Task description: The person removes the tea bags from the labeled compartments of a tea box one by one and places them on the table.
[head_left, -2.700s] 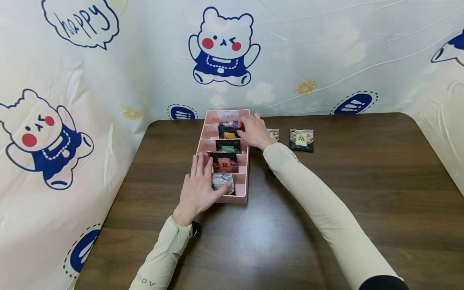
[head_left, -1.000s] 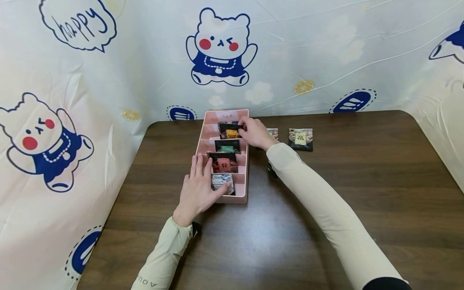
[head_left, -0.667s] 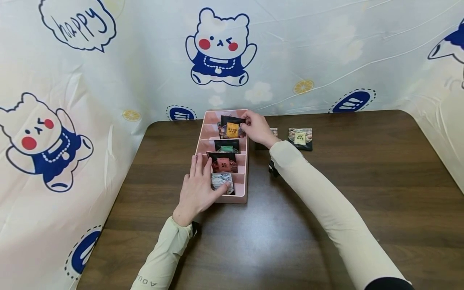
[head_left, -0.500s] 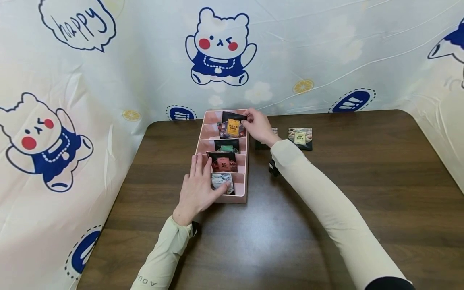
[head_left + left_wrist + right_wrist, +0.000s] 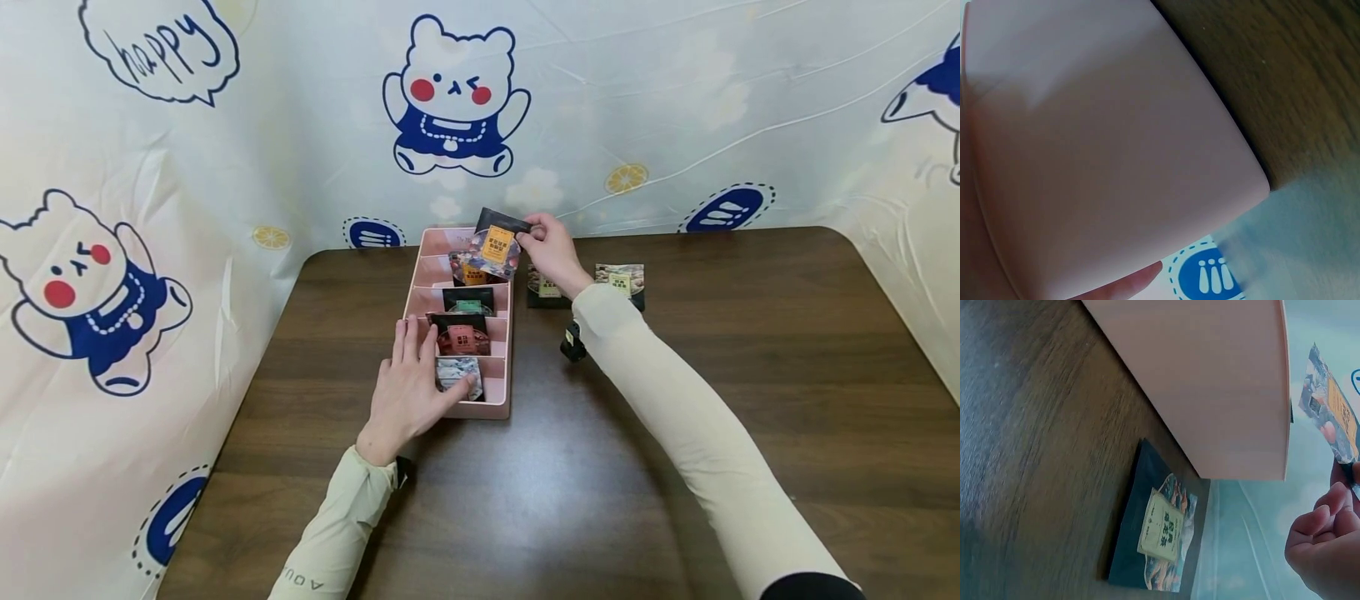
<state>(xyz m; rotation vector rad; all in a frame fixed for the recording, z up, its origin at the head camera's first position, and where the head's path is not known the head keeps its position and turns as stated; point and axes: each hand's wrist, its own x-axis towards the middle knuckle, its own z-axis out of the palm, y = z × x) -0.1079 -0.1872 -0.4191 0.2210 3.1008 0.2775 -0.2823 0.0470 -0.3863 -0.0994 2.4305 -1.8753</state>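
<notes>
The sachet (image 5: 498, 243) has risen; black-topped, orange-labelled, tilted.

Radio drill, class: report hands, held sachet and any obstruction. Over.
Right hand pinches orange-labelled sachet above pink box. Left hand rests on box's left side. Two yellow-labelled sachets on table, right of box. Nothing seen blocking held sachet.

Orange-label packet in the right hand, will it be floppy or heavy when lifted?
The orange-label packet is probably light: the right hand pinches it near one corner. It seems fairly stiff, spreading almost flat beyond that grip. It looks thin, though, so squeezing might crease it.
</notes>
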